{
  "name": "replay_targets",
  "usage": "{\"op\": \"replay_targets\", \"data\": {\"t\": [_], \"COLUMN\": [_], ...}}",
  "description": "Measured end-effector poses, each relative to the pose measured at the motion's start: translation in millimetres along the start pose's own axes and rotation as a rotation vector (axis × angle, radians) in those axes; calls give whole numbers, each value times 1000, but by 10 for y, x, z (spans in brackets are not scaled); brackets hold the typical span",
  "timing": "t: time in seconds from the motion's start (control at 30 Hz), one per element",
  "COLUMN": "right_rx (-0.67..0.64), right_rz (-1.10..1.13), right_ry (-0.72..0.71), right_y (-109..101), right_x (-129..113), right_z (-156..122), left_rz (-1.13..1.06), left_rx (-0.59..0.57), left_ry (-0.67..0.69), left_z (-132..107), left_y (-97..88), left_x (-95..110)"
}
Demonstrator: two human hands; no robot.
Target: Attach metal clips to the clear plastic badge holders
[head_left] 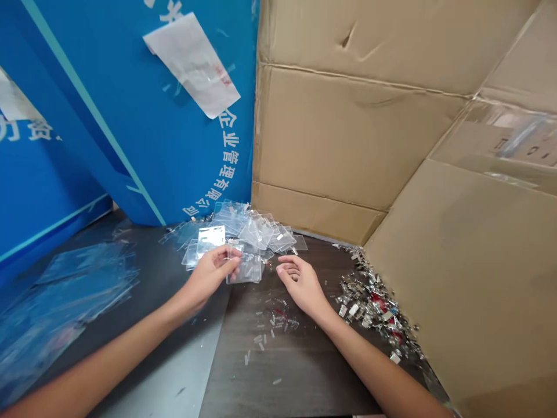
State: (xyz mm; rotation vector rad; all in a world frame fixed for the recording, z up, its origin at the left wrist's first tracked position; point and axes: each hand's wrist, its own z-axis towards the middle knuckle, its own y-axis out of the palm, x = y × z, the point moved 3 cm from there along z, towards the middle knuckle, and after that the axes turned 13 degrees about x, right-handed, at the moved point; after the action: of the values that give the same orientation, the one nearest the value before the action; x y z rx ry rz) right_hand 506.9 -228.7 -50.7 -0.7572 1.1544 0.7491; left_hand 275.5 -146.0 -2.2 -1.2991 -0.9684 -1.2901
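Note:
My left hand (212, 274) is closed on a clear plastic badge sleeve (249, 270), pinched at its left side between thumb and fingers. Behind it, a loose heap of similar clear sleeves (256, 229) spreads along the foot of the panels. To the right of the held sleeve and apart from it is my right hand (302, 284), its fingers curled in towards the thumb. Whatever it may hold is too small or hidden to make out. Small clear strips (261, 339) lie scattered on the dark tabletop (278, 386) below the hands.
A heap of small metal clips (369, 302), with some red bits, lies at right against a cardboard wall (470, 278). Larger clear plastic sheets (82, 278) lie at left. A blue panel (126, 87) and a cardboard panel (339, 139) stand behind.

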Motion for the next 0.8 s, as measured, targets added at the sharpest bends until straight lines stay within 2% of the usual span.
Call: {"op": "replay_targets", "data": {"t": [0.1,0.2,0.3,0.4,0.5,0.6,0.7,0.8], "right_rx": [45,34,12,-10,-17,-10,22,81], "right_rz": [-32,-57,-107,-179,-282,-434,-654,-922], "right_ry": [19,17,4,-13,-29,-50,-73,-47], "right_y": [-24,-27,-10,5,-18,-100,-251,-464], "right_x": [94,129,115,72,7,-93,-223,-326], "right_z": [89,126,116,101,114,148,180,227], "left_rz": [20,36,66,141,285,473,661,846], "left_rx": [136,234,319,391,445,436,355,278], "left_ry": [-6,17,43,61,74,106,178,267], "left_z": [347,786,1203,1469,1538,1463,1313,1126], "left_y": [-132,-182,-119,-11,18,-93,-326,-655], "left_x": [159,372,550,591,494,377,339,365]}}
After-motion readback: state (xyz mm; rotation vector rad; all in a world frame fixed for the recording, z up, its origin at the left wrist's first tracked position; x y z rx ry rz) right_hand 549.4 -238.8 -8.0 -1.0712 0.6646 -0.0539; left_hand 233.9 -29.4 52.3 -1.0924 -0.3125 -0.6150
